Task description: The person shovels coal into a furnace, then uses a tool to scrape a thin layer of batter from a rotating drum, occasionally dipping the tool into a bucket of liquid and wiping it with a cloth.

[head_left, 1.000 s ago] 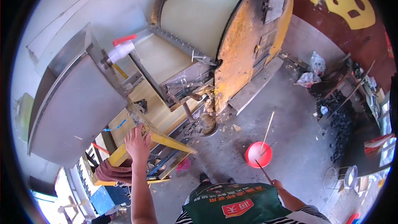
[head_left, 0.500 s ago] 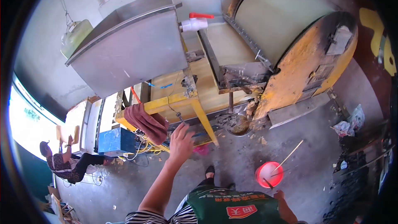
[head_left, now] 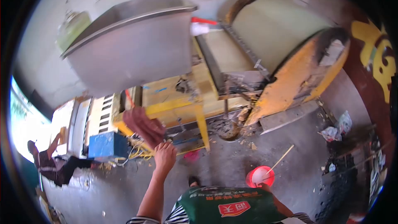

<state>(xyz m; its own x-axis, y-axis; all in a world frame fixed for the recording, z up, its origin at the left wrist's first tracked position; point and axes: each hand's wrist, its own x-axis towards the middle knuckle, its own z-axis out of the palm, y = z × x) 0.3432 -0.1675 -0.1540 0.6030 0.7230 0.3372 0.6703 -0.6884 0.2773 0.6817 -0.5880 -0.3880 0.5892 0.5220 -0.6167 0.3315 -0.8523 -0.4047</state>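
My left hand (head_left: 165, 157) is raised just below the hanging end of a reddish-brown towel (head_left: 143, 125), with its fingers curled in. What they hold, if anything, is too small to make out. The towel drapes over a yellow metal frame (head_left: 166, 107). Low on the right, my right hand (head_left: 264, 187) is at the near rim of a red bucket (head_left: 250, 178), partly hidden behind my green apron (head_left: 207, 207). Its fingers do not show clearly. A pale liquid (head_left: 258, 176) is in the bucket, and a long thin stick (head_left: 283, 157) leans out of it.
A steel tank (head_left: 132, 49) stands above the frame. Right of it are a red-handled valve (head_left: 201, 25) and a large pale drum (head_left: 277, 25) with a yellow end plate (head_left: 286, 87). A blue box (head_left: 107, 145) sits left, near another person (head_left: 56, 166). Plastic bags (head_left: 338, 128) lie right.
My left hand has gone from loosely open to curled, close under the towel. My right hand has moved up to the bucket's rim. The whole view has shifted slightly.
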